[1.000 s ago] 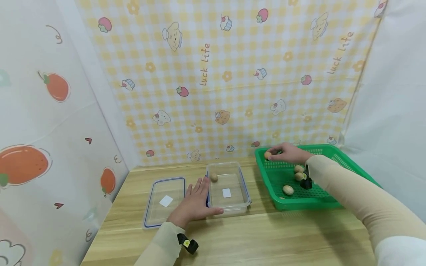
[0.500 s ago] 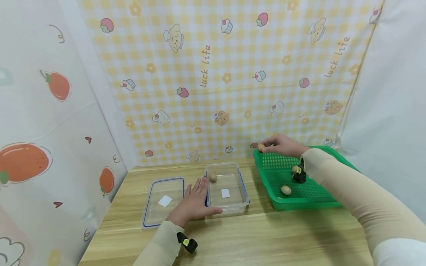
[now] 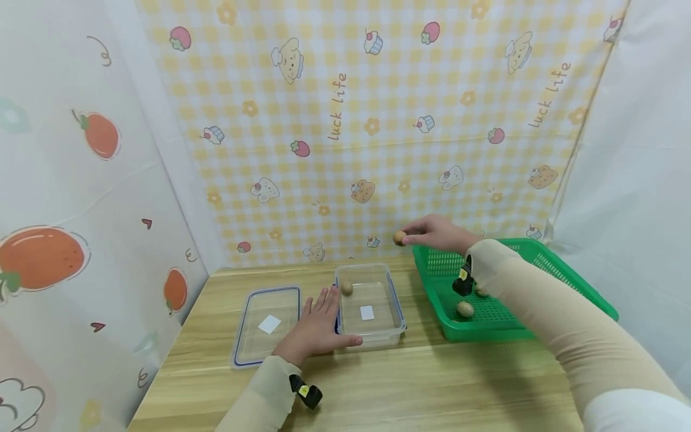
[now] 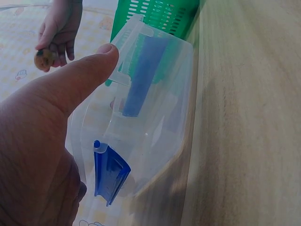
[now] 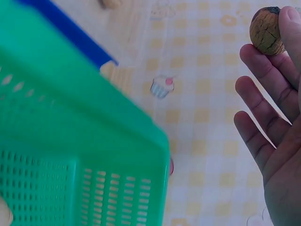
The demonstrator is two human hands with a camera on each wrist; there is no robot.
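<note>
My right hand pinches a walnut between thumb and fingertips, up in the air just left of the green basket's back corner. In the right wrist view its other fingers are spread apart. My left hand lies with straight fingers along the left side of a clear plastic container, its thumb at the front rim. One walnut sits inside the container near the back left. The container's blue side clips hang out in the left wrist view. Several walnuts lie in the green basket, some hidden by my right arm.
A clear lid with a blue seal lies flat on the wooden table, left of the container. A yellow checked cloth hangs behind the table, and a white printed cloth stands at the left.
My right hand has carried the walnut up out of the green basket and leftward past its rim. The left hand has stayed at the container.
</note>
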